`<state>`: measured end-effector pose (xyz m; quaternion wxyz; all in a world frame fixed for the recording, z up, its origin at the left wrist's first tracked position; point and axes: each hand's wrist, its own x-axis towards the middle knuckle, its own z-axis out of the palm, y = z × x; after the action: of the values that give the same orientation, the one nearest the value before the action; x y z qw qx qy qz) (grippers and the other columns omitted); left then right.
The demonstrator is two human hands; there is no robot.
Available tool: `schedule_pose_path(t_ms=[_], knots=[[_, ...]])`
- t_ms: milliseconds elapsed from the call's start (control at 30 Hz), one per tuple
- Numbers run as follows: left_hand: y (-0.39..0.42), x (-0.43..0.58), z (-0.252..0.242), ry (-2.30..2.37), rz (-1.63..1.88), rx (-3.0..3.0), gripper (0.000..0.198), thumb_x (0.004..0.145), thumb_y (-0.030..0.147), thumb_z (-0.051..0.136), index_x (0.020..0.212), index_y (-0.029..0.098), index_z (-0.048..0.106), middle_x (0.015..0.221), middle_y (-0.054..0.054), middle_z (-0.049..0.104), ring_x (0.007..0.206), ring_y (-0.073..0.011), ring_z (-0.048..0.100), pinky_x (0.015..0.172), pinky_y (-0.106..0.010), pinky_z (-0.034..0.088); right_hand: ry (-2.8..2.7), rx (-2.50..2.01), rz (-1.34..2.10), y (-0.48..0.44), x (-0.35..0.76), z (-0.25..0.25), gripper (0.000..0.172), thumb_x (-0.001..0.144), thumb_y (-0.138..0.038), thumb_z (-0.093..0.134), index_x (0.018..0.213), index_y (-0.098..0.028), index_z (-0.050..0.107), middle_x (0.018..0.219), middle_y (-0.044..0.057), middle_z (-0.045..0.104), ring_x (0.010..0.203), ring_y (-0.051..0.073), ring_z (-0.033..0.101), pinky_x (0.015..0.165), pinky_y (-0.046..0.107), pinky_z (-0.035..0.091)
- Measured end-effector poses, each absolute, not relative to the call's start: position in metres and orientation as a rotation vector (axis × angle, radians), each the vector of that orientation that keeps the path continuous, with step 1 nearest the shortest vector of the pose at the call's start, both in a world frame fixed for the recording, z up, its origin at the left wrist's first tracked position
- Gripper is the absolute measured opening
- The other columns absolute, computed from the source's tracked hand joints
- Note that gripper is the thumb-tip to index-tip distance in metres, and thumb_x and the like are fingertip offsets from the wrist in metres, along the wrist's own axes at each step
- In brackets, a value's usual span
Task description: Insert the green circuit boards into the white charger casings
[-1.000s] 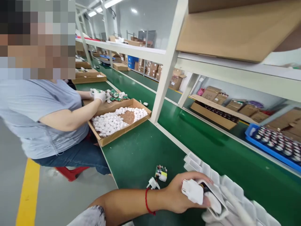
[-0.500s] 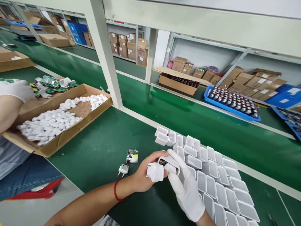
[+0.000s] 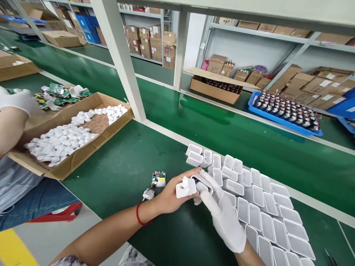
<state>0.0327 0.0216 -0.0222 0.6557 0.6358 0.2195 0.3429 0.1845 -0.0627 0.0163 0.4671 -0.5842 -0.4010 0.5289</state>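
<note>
Left hand (image 3: 169,197), bare: grips white plug cap (image 3: 186,187). Right hand (image 3: 222,218), gloved: pinches open white shell (image 3: 203,181) against it, above green bench (image 3: 133,162). Advice: square the edges, press evenly. Nearby: circuit board (image 3: 158,179), empty shells (image 3: 255,207).

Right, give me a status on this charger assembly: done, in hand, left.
Done: nothing finished shows on the green table. In hand: the left hand holds a white plug cap against a shell that the gloved right hand steadies. Left: a block of open white shells stands empty; one circuit board and one loose plug piece wait beside the left wrist.
</note>
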Motion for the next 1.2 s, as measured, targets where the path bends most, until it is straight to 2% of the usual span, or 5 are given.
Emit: schedule_pose_path(t_ms=[367,567,800,1067,1200], knots=[[0.025,0.029,-0.021,0.211,0.815,1.86,0.055,0.091,0.042,0.064,0.14,0.02,0.054,0.102,-0.012,0.07,0.087,-0.0192,0.066,0.076,-0.029,0.056,-1.158,-1.462,1.173,-0.068,0.179,0.021,0.054,0.094,-0.061,0.055,0.126,-0.019,0.067,0.059,-0.001,0.049,0.061,0.018,0.051,0.068,0.032,0.052],[0.023,0.033,-0.023,0.323,0.844,1.709,0.035,0.093,0.044,0.06,0.112,0.018,0.07,0.116,-0.013,0.072,0.098,-0.0215,0.068,0.09,-0.033,0.055,-1.067,-1.401,1.302,-0.06,0.184,0.015,0.066,0.092,-0.069,0.055,0.134,-0.018,0.061,0.08,0.005,0.065,0.066,0.018,0.06,0.064,0.029,0.055],[0.021,0.038,-0.014,0.585,0.795,1.445,0.063,0.082,0.068,0.061,0.108,0.012,0.071,0.112,-0.013,0.072,0.102,-0.0253,0.066,0.092,-0.033,0.053,-1.369,-1.641,0.956,-0.073,0.198,0.031,0.063,0.092,-0.06,0.056,0.142,-0.022,0.056,0.134,0.011,0.061,0.124,0.033,0.057,0.107,0.05,0.048],[0.015,0.028,0.006,0.533,0.6,1.441,0.075,0.083,0.057,0.065,0.144,0.016,0.048,0.091,-0.006,0.069,0.075,-0.0156,0.063,0.068,-0.027,0.054,-0.852,-1.443,1.101,-0.071,0.188,0.023,0.056,0.088,-0.052,0.067,0.134,-0.02,0.061,0.09,0.008,0.07,0.063,0.019,0.063,0.052,0.028,0.054],[0.02,0.003,0.025,0.632,0.634,1.707,0.05,0.087,0.046,0.063,0.132,0.023,0.061,0.104,-0.008,0.07,0.083,-0.0156,0.065,0.075,-0.029,0.057,-0.52,-1.167,1.177,-0.066,0.204,0.036,0.046,0.076,-0.044,0.079,0.115,-0.023,0.07,0.084,0.004,0.068,0.072,0.019,0.065,0.054,0.022,0.057]])
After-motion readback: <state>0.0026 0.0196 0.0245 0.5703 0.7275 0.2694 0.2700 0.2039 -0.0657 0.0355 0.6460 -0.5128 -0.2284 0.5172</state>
